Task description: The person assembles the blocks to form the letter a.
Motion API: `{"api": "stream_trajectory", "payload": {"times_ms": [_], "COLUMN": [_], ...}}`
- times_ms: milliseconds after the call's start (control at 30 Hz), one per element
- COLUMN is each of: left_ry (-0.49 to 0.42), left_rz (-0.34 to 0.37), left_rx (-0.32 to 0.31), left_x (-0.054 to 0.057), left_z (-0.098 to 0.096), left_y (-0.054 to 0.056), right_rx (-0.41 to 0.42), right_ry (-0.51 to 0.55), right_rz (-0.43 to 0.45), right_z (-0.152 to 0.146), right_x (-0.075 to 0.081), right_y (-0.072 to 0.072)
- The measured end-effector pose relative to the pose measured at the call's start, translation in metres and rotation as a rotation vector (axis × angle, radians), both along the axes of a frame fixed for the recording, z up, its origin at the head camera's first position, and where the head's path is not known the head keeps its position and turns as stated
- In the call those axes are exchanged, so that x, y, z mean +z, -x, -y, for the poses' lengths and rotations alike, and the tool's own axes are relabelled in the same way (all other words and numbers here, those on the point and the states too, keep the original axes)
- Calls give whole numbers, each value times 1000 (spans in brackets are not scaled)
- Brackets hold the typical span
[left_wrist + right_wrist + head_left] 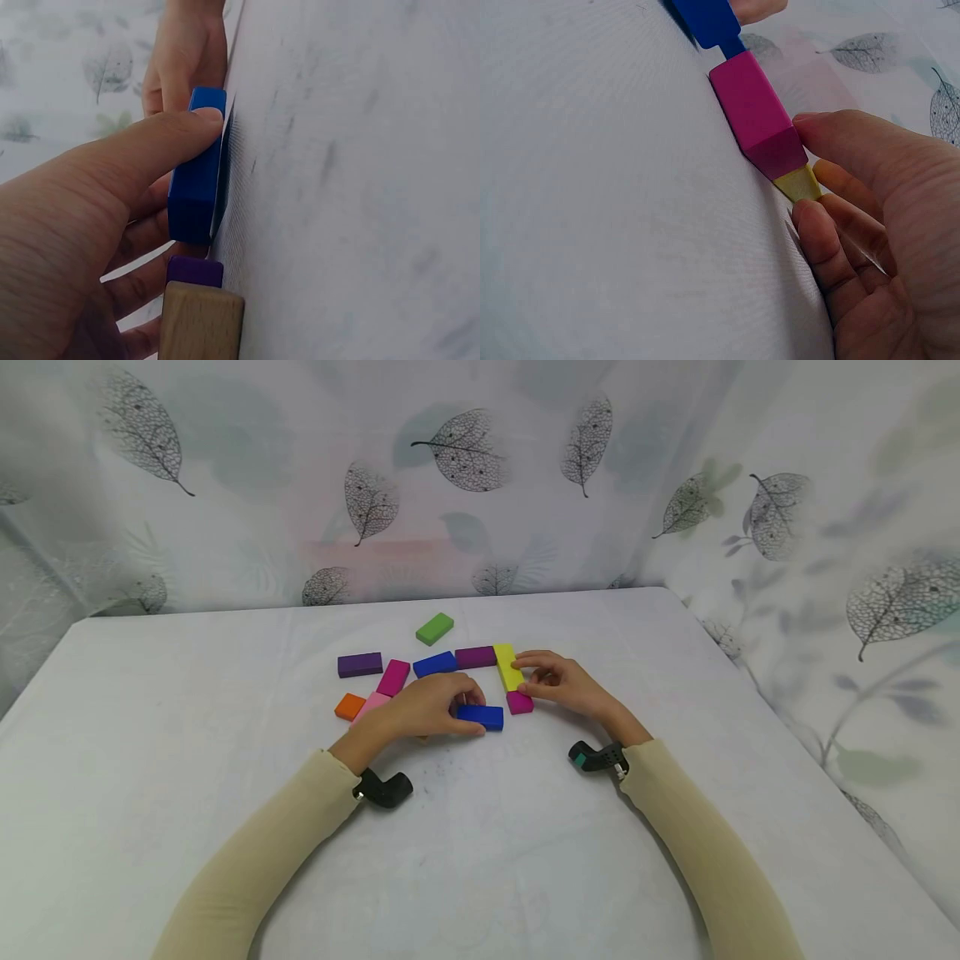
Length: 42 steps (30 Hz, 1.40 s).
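The left hand [423, 706] pinches a blue block [484, 718], closed only to its width, low over the table [480, 852]. Slightly beyond, the right hand [568, 683], loosely bent and partly open, touches a yellow block [507, 667] behind a magenta block [519, 702].

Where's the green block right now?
In the head view, the green block lies near the far edge of the white tabletop, slightly left of the picture's middle, just beyond the farther blue block, without touching it.
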<state>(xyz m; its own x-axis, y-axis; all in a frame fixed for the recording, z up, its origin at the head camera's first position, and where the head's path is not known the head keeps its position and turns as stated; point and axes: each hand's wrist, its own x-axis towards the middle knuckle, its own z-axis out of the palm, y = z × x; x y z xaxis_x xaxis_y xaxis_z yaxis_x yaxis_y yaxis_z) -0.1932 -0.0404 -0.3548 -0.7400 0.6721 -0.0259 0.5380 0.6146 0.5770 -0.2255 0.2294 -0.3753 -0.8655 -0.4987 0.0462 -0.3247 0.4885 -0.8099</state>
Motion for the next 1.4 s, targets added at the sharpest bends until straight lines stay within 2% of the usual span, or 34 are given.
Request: {"api": "stream_trajectory", "payload": {"times_ms": [433,733,1067,1133,1300,1400], "left_ry": [1,-2,-13,-22,-42,-42], "left_rz": [-77,-104,-90,-86,-80,-78], "left_rx": [72,141,174,176,173,173], "left_x": [-2,-7,-7,-7,-9,-10], "left_z": [-10,-15,-20,-20,-20,-20], "left_y": [-4,-3,-3,-2,-1,0], "right_rx": [30,28,4,1,2,9], "right_ry": [27,24,9,3,-16,-13], "right_rz": [-39,-26,-25,-21,-8,-11], "right_z": [-1,-1,-1,0,7,10], "right_x": [-6,-5,-7,-4,17,24], "right_y": [4,4,4,2,-12,-17]}}
